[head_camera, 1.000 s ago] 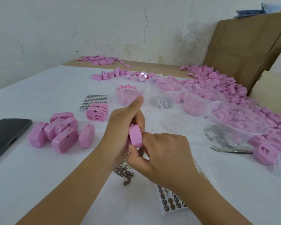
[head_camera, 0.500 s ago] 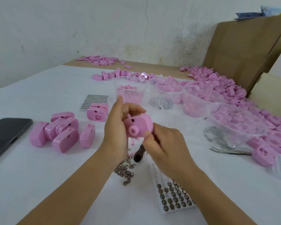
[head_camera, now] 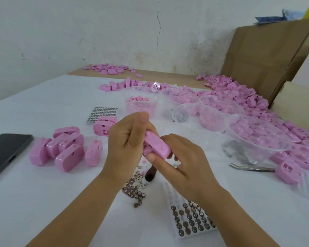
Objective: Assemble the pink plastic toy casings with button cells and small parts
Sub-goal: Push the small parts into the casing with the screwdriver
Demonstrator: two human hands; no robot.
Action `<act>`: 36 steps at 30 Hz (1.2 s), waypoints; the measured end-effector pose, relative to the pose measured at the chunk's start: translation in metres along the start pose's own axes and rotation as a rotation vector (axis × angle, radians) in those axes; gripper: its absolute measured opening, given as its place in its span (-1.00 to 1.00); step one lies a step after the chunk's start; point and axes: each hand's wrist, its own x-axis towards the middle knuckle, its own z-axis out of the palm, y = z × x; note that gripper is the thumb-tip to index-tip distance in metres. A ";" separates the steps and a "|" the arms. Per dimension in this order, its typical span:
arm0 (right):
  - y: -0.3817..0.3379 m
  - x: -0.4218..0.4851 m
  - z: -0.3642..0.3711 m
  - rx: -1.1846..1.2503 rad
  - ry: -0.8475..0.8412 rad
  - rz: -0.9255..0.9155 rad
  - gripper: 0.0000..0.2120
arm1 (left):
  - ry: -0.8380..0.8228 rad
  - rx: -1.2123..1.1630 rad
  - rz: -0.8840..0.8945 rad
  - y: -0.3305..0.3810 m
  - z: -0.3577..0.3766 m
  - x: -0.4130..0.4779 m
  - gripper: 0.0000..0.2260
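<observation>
A pink toy casing (head_camera: 157, 146) is held above the white table between both hands. My left hand (head_camera: 127, 143) grips its far end with curled fingers, thumb raised. My right hand (head_camera: 178, 164) pinches its near end between thumb and fingers. A dark tool handle (head_camera: 150, 173) pokes out below my right hand. Under the hands lie loose button cells and small metal parts (head_camera: 135, 188). A tray of button cells (head_camera: 191, 221) lies near my right forearm. Several closed pink casings (head_camera: 64, 148) sit in a cluster at the left.
A black phone (head_camera: 5, 150) lies at the left edge. Another sheet of button cells (head_camera: 103, 113) sits beyond the cluster. Clear plastic bowls (head_camera: 212, 114) of pink and metal parts stand behind the hands. Tweezers (head_camera: 248, 167) lie right; loose pink casings (head_camera: 248, 98) pile toward cardboard boxes (head_camera: 268, 56).
The casing has been turned in the hands: its round-nubbed face showed half a second ago, now its long edge faces up. The hands have dropped slightly toward the table.
</observation>
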 end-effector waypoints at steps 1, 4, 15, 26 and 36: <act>0.000 0.000 0.001 0.055 -0.014 0.039 -0.69 | 0.001 0.017 0.005 -0.001 -0.001 0.000 -0.47; -0.001 -0.002 0.005 0.252 -0.064 0.199 -0.65 | 0.031 0.026 -0.062 -0.001 0.001 0.000 -0.45; 0.010 0.009 -0.005 0.822 0.053 0.511 -0.65 | -0.074 -0.023 -0.201 -0.007 0.003 0.000 -0.92; 0.014 0.008 -0.003 0.927 0.022 0.511 -0.66 | -0.045 -0.087 -0.256 -0.011 0.004 0.001 -0.92; 0.014 0.002 0.008 0.042 0.343 0.128 -0.84 | -0.083 -0.066 -0.403 -0.012 0.009 -0.005 -0.70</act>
